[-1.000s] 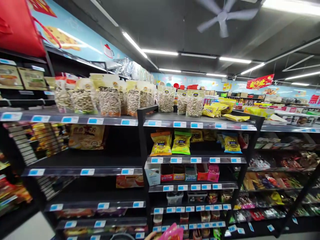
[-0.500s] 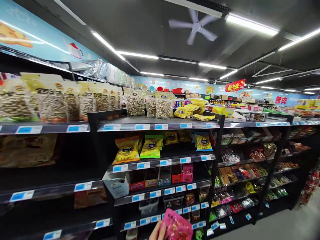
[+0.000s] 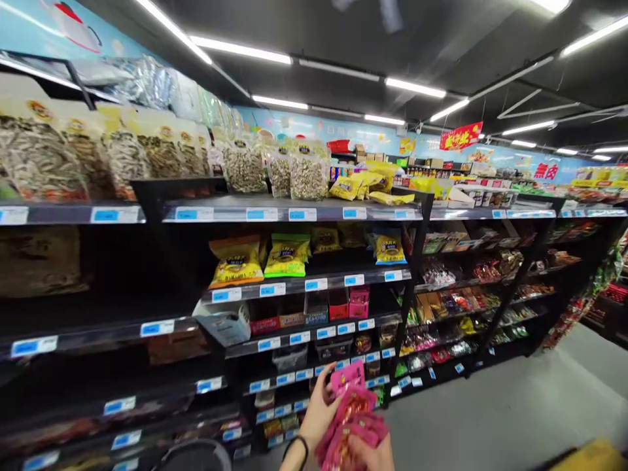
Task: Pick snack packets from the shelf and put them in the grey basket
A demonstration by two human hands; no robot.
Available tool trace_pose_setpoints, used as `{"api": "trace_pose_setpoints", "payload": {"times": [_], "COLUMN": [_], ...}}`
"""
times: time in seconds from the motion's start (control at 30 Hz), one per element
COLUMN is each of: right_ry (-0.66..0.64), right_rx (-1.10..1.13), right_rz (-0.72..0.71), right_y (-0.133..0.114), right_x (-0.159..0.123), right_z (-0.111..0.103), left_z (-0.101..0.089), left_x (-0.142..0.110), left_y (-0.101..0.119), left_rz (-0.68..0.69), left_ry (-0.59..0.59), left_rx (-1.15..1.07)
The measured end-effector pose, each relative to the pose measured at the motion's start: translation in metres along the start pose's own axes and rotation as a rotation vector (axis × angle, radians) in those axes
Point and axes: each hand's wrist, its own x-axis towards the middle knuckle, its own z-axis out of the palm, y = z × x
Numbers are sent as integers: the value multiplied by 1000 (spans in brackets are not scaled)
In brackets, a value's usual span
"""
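At the lower edge of the view, the left hand [image 3: 316, 413] has its fingers closed on a bunch of pink packets [image 3: 352, 409]; the right hand [image 3: 373, 453], partly cut off, grips their lower end. Overlap hides the packets' number and the farther fingers. To the left, a round rim [image 3: 224, 454] is cropped, its object unidentifiable. Behind stand small boxes [image 3: 316, 317]; above them, yellow bags [image 3: 287, 254]. Far left, a large bag [image 3: 39, 261] is dim, its print unreadable; overhead, a fan [image 3: 391, 16] is blurred and cropped.
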Motion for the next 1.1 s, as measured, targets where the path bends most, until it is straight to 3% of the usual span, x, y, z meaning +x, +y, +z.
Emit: {"api": "trace_pose_setpoints", "payload": {"times": [0.07,0.13,0.3,0.4,0.7,0.93,1.1], "right_ry": [78,78,170,214,159,-2,-80], "right_rx": [82,138,254,287,280,156,83], "right_rz": [122,209,257,251,268,292,306], "right_y": [0,-3,-7,-7,-7,-10,-12], "right_x": [-8,-12,-5,-4,-7,-9,-9], "right_z": [3,7,9,6,5,4,4], "left_z": [-2,-6,-18,-27,-42,-53,-45], "left_x": [-5,-9,-11,-10,-14,-11,-12], "left_y": [-7,-14,-21,-17,-19,-20,-21], "left_rz": [-85,-100,-29,26,122,162,178], "left_ry": [-148,-184,18,26,-72,-102,-35], "left_rx": [-75,-88,-182,-158,96,272,342]}}
